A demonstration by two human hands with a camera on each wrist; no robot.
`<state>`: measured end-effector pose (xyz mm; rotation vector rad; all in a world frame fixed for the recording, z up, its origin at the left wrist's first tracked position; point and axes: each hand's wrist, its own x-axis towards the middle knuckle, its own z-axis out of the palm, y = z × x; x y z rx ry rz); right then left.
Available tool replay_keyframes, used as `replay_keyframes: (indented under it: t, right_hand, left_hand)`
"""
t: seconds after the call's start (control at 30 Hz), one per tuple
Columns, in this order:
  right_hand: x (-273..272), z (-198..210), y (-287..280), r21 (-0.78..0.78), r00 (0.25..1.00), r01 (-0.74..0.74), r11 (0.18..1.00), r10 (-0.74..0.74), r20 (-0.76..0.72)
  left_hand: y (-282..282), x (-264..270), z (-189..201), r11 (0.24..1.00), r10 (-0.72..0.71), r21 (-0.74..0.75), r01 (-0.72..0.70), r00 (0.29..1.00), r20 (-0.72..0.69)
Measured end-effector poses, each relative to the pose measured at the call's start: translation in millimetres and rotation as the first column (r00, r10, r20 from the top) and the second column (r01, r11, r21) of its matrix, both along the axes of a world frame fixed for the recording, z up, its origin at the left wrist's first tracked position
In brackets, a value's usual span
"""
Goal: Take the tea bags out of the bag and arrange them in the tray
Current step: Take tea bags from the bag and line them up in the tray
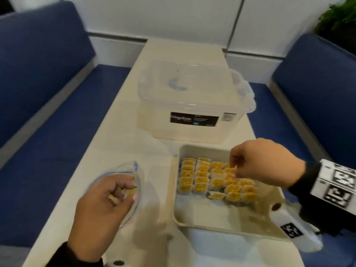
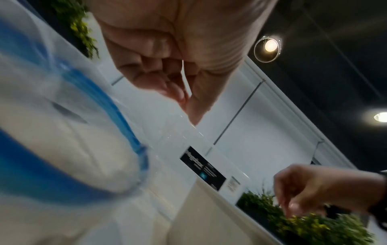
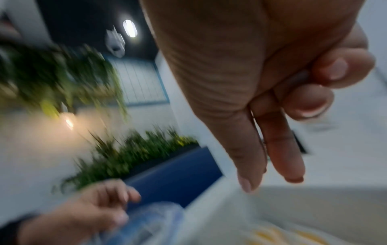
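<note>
A clear zip bag (image 1: 134, 170) with a blue seal lies on the table at the near left. My left hand (image 1: 127, 191) grips its open mouth, fingers curled inside, and a few yellow tea bags (image 1: 131, 193) show through the plastic. To the right, a beige tray (image 1: 174, 199) holds several rows of yellow-labelled tea bags (image 1: 202, 176). My right hand (image 1: 234, 171) hovers over their right side. Its thumb and forefinger point down, pressed together, and the other fingers are curled. In the right wrist view nothing shows between the fingertips (image 3: 247, 185).
A clear lidded storage box (image 1: 192, 105) stands just behind the tray on the cream table (image 1: 125, 132). Blue bench seats (image 1: 48, 132) run along both sides. A white tag with a black marker (image 1: 292, 230) lies by the tray's near right corner.
</note>
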<state>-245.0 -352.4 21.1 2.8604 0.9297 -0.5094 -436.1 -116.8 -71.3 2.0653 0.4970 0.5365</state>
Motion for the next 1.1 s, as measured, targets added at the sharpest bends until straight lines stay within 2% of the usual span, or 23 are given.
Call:
replay_keyframes:
  t: [0.1, 0.17, 0.3, 0.4, 0.57, 0.67, 0.77, 0.9, 1.1]
  right_hand:
    - [-30, 17, 37, 0.220, 0.999, -0.025, 0.975, 0.029, -0.016]
    - [-53, 17, 66, 0.341, 0.996, -0.045, 0.939, 0.070, -0.061]
    - [-90, -17, 122, 0.466, 0.971, -0.116, 0.877, 0.199, -0.134]
    - [-108, -55, 159, 0.432, 0.951, -0.164, 0.887, 0.259, -0.170]
    - [-121, -89, 195, 0.196, 0.941, -0.267, 0.944, 0.300, -0.160]
    - [-123, -98, 206, 0.093, 0.960, -0.230, 0.969, 0.241, -0.139]
    - [-120, -105, 209, 0.058, 0.979, -0.170, 0.984, 0.175, -0.103]
    - [-116, -106, 204, 0.097, 0.984, -0.160, 0.982, 0.166, -0.061]
    - [-115, -87, 190, 0.295, 0.987, -0.116, 0.948, 0.143, -0.074]
  left_hand:
    - [21, -17, 1, 0.974, 0.178, 0.148, -0.170, 0.983, -0.044]
    - [30, -29, -4, 0.942, 0.256, 0.253, -0.220, 0.959, -0.120]
    - [37, -47, -19, 0.943, 0.245, 0.296, -0.153, 0.921, -0.304]
    - [41, -57, -33, 0.960, 0.188, 0.271, -0.075, 0.888, -0.421]
    - [38, -60, -36, 0.980, 0.134, 0.188, -0.068, 0.921, -0.366]
    - [36, -60, -33, 0.986, 0.112, 0.158, -0.060, 0.932, -0.343]
    - [37, -60, -33, 0.990, 0.082, 0.132, -0.038, 0.935, -0.344]
    - [39, -59, -27, 0.993, 0.074, 0.111, -0.038, 0.936, -0.344]
    - [42, -54, -25, 0.994, 0.067, 0.105, -0.031, 0.932, -0.357]
